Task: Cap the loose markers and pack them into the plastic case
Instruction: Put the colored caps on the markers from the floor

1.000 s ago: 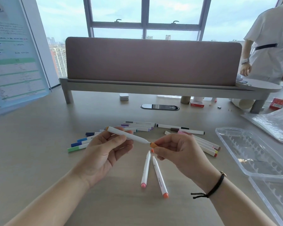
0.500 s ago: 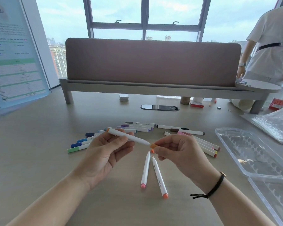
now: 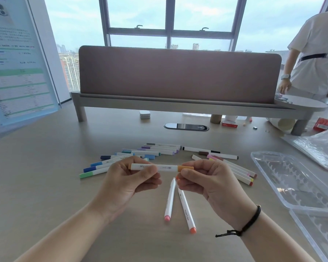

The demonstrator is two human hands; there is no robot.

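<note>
A white marker (image 3: pixel 159 167) with orange ends lies level between both hands above the table. My left hand (image 3: pixel 127 183) grips its barrel. My right hand (image 3: pixel 204 181) pinches the orange cap (image 3: pixel 186 168), which sits on the marker's right end. Below the hands two white markers lie loose on the table, one with a pink end (image 3: pixel 169 200) and one with an orange-red end (image 3: pixel 187 210). Several capped markers lie in groups behind the hands, blue and purple ones (image 3: pixel 140 154) to the left, pink and brown ones (image 3: pixel 235 169) to the right. The clear plastic case (image 3: pixel 292 178) lies open at the right.
A padded desk divider (image 3: pixel 178 72) on a grey shelf stands across the back. A poster board (image 3: pixel 17 59) leans at the left. A clear plastic bag (image 3: pixel 322 146) lies behind the case. A person in white (image 3: pixel 318 57) stands at the far right. Small boxes sit under the shelf.
The marker has swung from tilted to level, and the orange cap now sits on its right end where the bare tip was.
</note>
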